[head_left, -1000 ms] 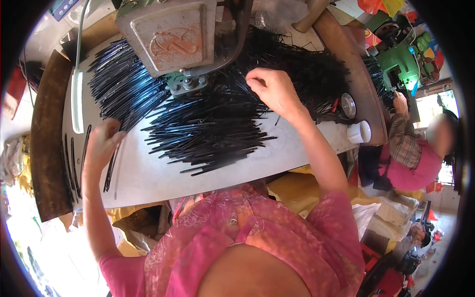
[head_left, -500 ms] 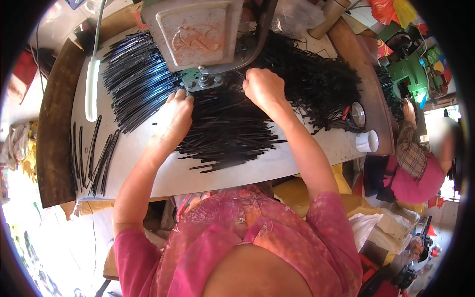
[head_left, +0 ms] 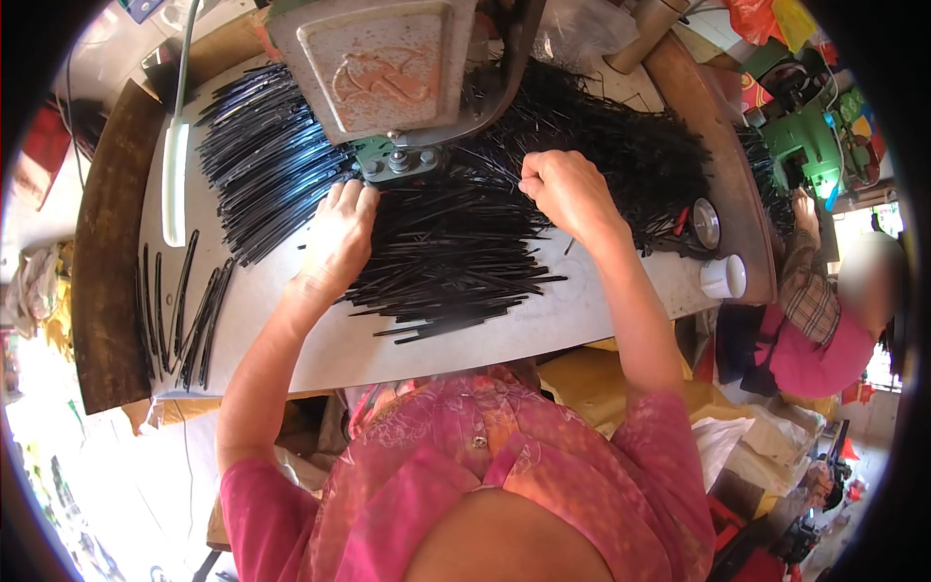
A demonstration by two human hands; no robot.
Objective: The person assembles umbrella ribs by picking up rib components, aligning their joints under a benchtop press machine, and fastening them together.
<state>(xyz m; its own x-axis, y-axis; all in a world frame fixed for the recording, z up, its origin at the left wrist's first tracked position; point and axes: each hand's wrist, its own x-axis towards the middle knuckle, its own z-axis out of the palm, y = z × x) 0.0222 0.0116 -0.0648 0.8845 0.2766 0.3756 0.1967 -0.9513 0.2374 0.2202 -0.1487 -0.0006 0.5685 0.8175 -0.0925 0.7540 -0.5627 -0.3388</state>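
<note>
A green machine head [head_left: 378,68] with a worn, reddish-marked front hangs over the far middle of the table. Beneath it sits a small green metal plate with bolts [head_left: 398,161]. My left hand [head_left: 341,233] is closed at the plate's near left corner, its fingertips hidden, so what it holds is unclear. To the right, my right hand [head_left: 574,197] is pinched closed above the black strips; anything in its fingers is too small to make out. Thin black strips lie in a near pile [head_left: 446,257], a left pile [head_left: 267,160] and a tangled right heap [head_left: 630,160].
Several separate strips [head_left: 199,325] lie at the table's left. A lit tube lamp [head_left: 175,184] hangs there. A white cup [head_left: 722,277] and a round tin [head_left: 704,225] stand near the right wooden edge [head_left: 722,136]. Beyond it, another person works at a green machine [head_left: 805,145].
My right hand has moved right and slightly nearer, away from the machine plate. My left hand stays beside the plate, shifted very slightly left.
</note>
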